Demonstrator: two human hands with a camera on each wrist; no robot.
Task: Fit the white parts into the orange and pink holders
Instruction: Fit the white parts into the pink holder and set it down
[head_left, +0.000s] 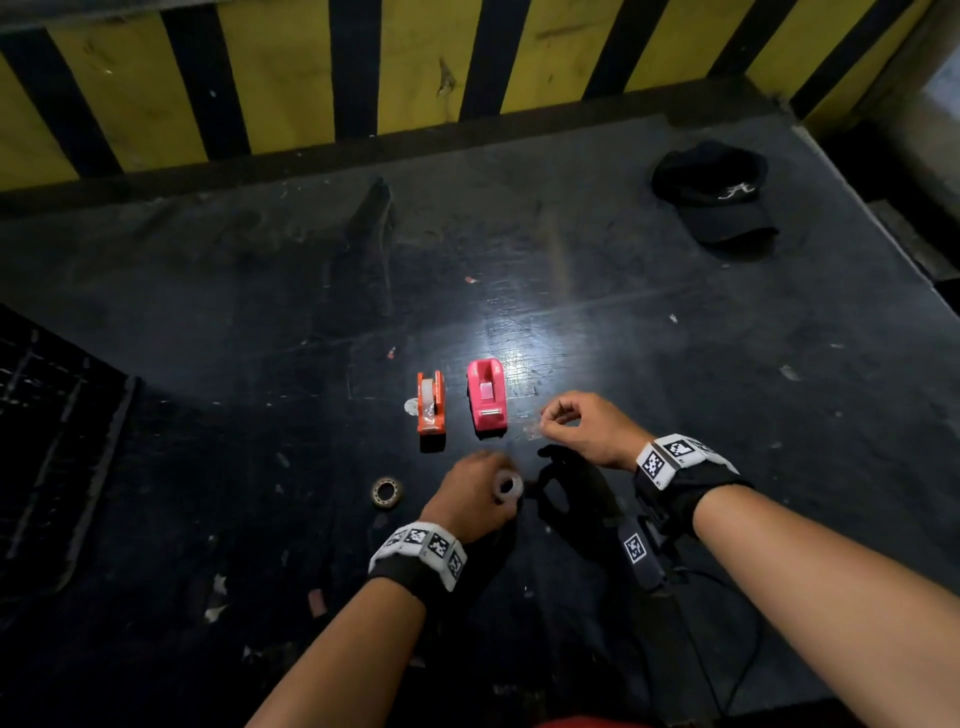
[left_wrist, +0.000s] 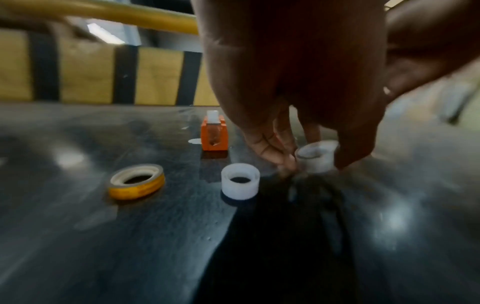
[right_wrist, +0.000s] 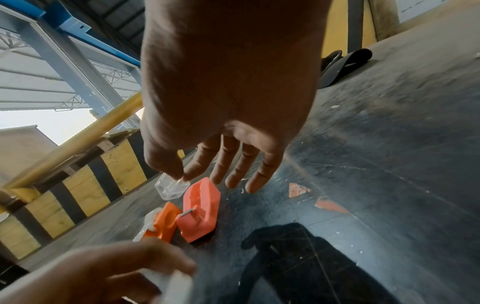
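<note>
Closest in, the left hand (head_left: 470, 493) is low over the dark table (head_left: 675, 364) with its fingertips (left_wrist: 280, 158) pinching a small white ring (left_wrist: 315, 157); the ring sits right between thumb and fingers, touching both, just off the surface. A second white ring (left_wrist: 240, 186) is flat on the table just beside that hand, not touched, and a yellow tape roll (left_wrist: 137, 181) lies further out to its left. A bit further up, the right hand (head_left: 587, 428) has thumb and index pressed on a small clear plastic piece (right_wrist: 172, 187), other three fingers spread and straight, held above the table next to the pink holder (head_left: 487, 395). The orange holder (head_left: 431, 402) stands just left of the pink one, apart from it, already with a white part (head_left: 427, 397) in its slot. Way at the back right there's a black cap (head_left: 714, 192), well apart from everything.
</note>
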